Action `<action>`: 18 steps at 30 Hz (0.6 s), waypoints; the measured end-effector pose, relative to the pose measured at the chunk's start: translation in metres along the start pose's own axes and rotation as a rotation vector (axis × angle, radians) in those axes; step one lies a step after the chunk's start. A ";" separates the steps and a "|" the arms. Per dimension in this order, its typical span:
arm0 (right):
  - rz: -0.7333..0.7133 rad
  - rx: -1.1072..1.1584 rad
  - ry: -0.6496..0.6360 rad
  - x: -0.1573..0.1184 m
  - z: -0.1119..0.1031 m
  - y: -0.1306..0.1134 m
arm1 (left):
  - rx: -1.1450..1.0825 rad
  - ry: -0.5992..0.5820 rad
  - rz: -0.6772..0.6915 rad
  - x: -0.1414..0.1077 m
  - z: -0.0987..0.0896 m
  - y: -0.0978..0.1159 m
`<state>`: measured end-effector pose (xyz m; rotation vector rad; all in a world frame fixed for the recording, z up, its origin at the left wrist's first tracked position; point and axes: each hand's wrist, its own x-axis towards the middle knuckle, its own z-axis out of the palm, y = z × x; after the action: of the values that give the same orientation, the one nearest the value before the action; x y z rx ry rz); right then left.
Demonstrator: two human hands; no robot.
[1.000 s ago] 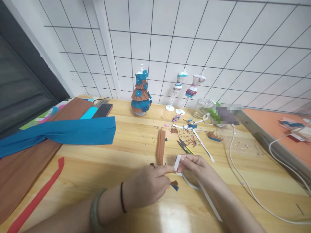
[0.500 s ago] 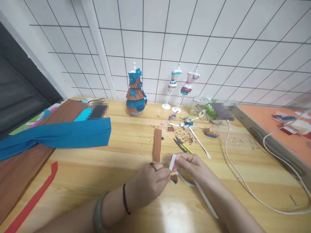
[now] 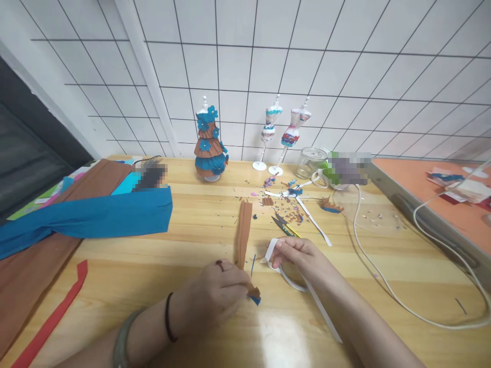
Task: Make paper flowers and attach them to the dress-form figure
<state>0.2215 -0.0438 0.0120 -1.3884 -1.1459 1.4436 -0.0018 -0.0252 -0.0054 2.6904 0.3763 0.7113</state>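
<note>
My left hand (image 3: 215, 291) is closed, its fingertips pinching a small brown and blue fringed piece of crepe paper (image 3: 254, 297) low over the table. My right hand (image 3: 297, 255) is closed on a white strip of tape (image 3: 271, 249), whose end curls up past the thumb. Below that hand shows part of a ring-shaped roll (image 3: 293, 282), and a white length runs down beside the wrist. A folded brown strip of crepe paper (image 3: 244, 230) lies just beyond my left fingers. Thread snips (image 3: 284, 225) with yellow and green handles rest beyond my right hand.
Blue crepe paper (image 3: 126, 212) and a red strip (image 3: 53, 322) lie at left. A small mannequin (image 3: 209, 145) in a blue and brown paper dress stands behind, beside two white ones (image 3: 270, 128). Paper scraps (image 3: 291, 207) litter the middle. A white cord (image 3: 378, 286) loops at right.
My left hand has left the tape and moved left and nearer, taking hold of the fringed paper piece, which has shifted left with it. The right hand keeps the tape. The view shifted slightly.
</note>
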 end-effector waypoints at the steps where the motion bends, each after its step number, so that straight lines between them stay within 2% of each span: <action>1: 0.000 0.000 0.000 0.000 0.000 0.001 | -0.064 -0.031 -0.041 -0.004 -0.007 -0.001; 3: -0.003 0.002 -0.004 0.000 -0.001 0.002 | -0.177 -0.074 -0.161 -0.013 -0.019 -0.003; 9: 0.004 0.014 -0.005 0.002 0.002 0.001 | -0.256 -0.110 -0.570 -0.047 -0.050 -0.023; 13: -0.001 0.016 -0.006 0.003 0.002 0.001 | -0.407 0.003 -0.710 -0.060 -0.082 -0.046; 15: -0.004 0.018 -0.010 0.003 0.002 0.002 | -0.448 0.018 -0.776 -0.064 -0.102 -0.058; 18: -0.004 0.013 -0.017 0.003 0.001 0.004 | -0.331 0.054 -0.891 -0.072 -0.133 -0.076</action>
<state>0.2204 -0.0415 0.0073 -1.3665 -1.1480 1.4602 -0.1436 0.0533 0.0436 1.8963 1.2313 0.4969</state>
